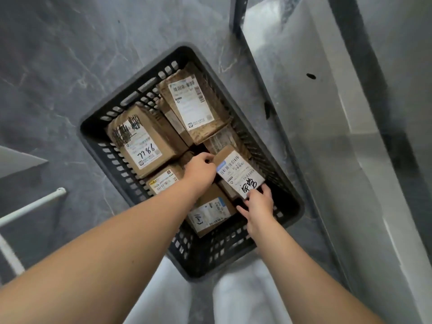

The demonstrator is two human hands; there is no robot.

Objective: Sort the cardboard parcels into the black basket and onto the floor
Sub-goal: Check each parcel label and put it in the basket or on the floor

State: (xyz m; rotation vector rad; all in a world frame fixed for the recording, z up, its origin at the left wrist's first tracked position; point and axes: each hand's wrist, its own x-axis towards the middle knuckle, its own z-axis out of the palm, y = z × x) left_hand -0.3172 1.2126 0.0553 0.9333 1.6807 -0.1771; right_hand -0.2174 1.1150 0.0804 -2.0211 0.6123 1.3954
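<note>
**Two hands on a small box in the basket**

The small parcel (238, 171) is in the black basket (233, 251), on the right side, on top of other boxes. It sits a bit tilted. The left hand (201, 168) curls its fingers on the far left edge of the box. The right hand (258, 204) pinches the near corner, right by the black writing on the label. So both hands are holding this one box.

The box looks light. It is small, and fingertips alone seem to be enough to hold it. Cardboard is stiff, so it should keep its shape when held by the edges. It is not slippery, because brown card is a bit rough. The white label on top is smooth paper and could slide under a finger, so the bare card sides are the better place to hold. The corners are the weak part and could dent if squeezed hard.

The other boxes are brown and flat sided too. The parcel marked 7786 (145, 146) is bigger and sits at the left. The crumpled parcel (189, 106) at the far end looks worn and wrinkly, so it may be softer. A low parcel (210, 212) lies near the person, partly under the left arm.

The basket is hard black plastic with rows of little holes in its walls. It stands on the floor (58, 66), which is grey, shiny stone with pale lines. A dull metal panel (304, 113) stands just beside it on the right.
</note>
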